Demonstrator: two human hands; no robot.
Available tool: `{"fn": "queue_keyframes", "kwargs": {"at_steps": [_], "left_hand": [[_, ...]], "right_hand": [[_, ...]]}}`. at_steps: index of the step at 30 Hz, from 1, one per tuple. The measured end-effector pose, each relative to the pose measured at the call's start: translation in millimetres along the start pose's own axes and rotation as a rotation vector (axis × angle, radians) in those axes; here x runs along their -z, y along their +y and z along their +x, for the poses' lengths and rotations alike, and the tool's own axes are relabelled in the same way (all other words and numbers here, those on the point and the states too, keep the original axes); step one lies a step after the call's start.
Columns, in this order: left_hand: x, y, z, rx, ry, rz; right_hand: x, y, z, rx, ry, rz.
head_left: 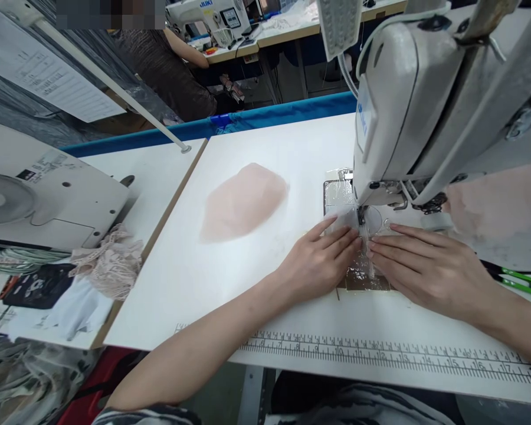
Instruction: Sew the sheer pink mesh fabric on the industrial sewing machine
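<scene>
My left hand (pixel 321 260) lies with outstretched fingers just left of the needle area of a white sewing machine (pixel 387 112). Its fingertips press on a small piece of thin, see-through whitish fabric (pixel 343 217) by the presser foot (pixel 361 213). On the other side, my right hand (pixel 433 271) rests flat, its fingers pointing left and the tips at the fabric's right edge. Between the hands is a shiny, clear-covered plate (pixel 363 277). Part of the fabric is hidden under my fingers.
A sheer peach fabric piece (pixel 245 203) lies on the white table (pixel 186 301); more peach fabric (pixel 504 212) is at right. Green-handled scissors (pixel 524 283) lie beyond my right wrist. A printed ruler (pixel 358 348) runs along the front edge. Another person (pixel 168 65) sits behind.
</scene>
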State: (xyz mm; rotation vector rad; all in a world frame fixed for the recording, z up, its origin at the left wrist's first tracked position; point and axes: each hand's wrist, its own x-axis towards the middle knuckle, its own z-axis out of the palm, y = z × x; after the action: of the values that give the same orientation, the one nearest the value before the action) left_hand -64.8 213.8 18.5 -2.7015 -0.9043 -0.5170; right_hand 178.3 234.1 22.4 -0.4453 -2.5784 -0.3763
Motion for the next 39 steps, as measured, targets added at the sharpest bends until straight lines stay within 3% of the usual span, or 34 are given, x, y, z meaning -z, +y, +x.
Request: {"fn": "queue_keyframes", "kwargs": {"at_steps": [7,14,20,22,25,27,29,34,39], "left_hand": [[0.6,5.5,-4.3,-0.019,-0.003,0.014],[0.8,4.0,-1.9,0.017,0.028,0.035],[1.1,0.7,6.1,0.154,0.077,-0.094],[0.8,-0.1,8.5,0.212,0.081,-0.117],[-0.4,-1.5,10.9,0.276,0.084,-0.129],[-1.4,-2.7,11.3,0.286,0.100,-0.114],[-2.1,-3.2,10.4,0.262,0.107,-0.087],[-0.3,2.8,3.1,0.099,0.077,-0.022],[5.5,12.2,-2.7,0.062,0.046,0.043]], "right_hand": [[-1.1,-0.1,-0.3,0.007,-0.012,-0.033],[-4.2,2.0,1.7,-0.071,0.009,-0.024],[-5.7,2.6,9.9,-0.144,0.035,-0.061],[-7.9,1.8,9.4,-0.236,0.080,0.010],[-12.0,0.9,6.4,-0.489,0.176,0.175],[-13.6,0.6,4.5,-0.596,0.175,0.304],[-13.3,0.1,3.2,-0.553,0.126,0.355],[-6.1,-3.3,1.6,-0.239,0.044,0.134],[0.5,-7.5,1.9,-0.141,0.030,0.035]]}}
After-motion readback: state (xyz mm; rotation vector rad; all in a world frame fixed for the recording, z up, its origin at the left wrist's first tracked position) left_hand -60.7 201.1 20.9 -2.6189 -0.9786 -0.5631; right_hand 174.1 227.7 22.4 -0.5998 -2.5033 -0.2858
